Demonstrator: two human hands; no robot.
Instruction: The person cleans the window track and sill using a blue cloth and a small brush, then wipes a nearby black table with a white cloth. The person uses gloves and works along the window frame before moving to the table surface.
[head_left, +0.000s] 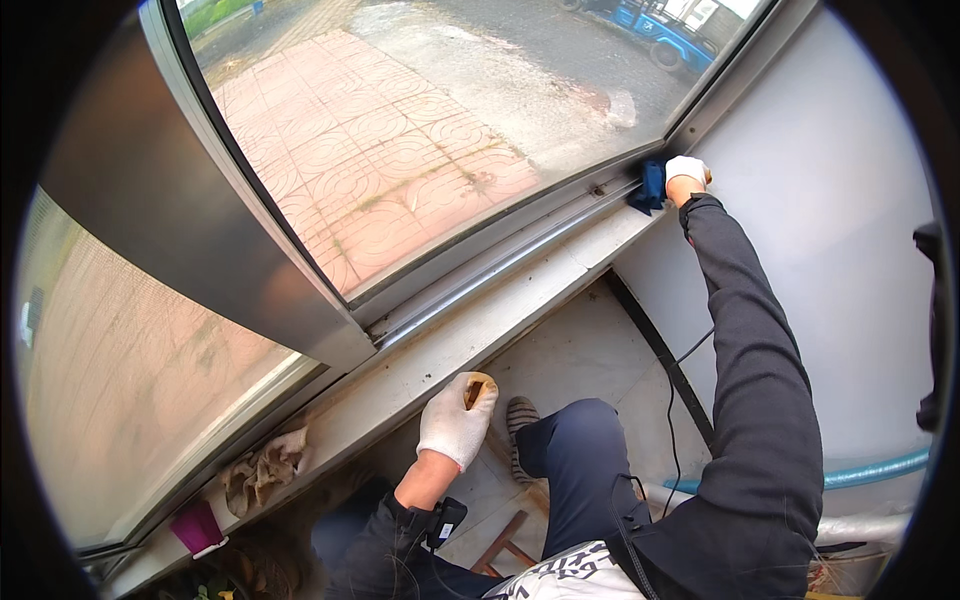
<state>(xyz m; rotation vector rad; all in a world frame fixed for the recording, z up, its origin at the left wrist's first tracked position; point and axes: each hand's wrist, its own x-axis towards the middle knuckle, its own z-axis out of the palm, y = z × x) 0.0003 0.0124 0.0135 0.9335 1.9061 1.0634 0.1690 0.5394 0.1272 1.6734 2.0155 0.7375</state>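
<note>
My right hand, in a white knit glove, reaches to the far right corner of the window sill and is closed on a dark blue cloth. The cloth lies against the end of the metal window track. My left hand, in a white glove with a yellowish coated palm, hovers near the sill's front edge with its fingers curled; nothing shows in it. A crumpled, dirty beige rag lies on the white window sill at the lower left. Beside the rag stands a purple pot.
A wide metal window post stands at the left. A white panel rises at the right, with a thin black cable beside my right arm. A teal hose crosses the lower right. Potted plants are at the lower left.
</note>
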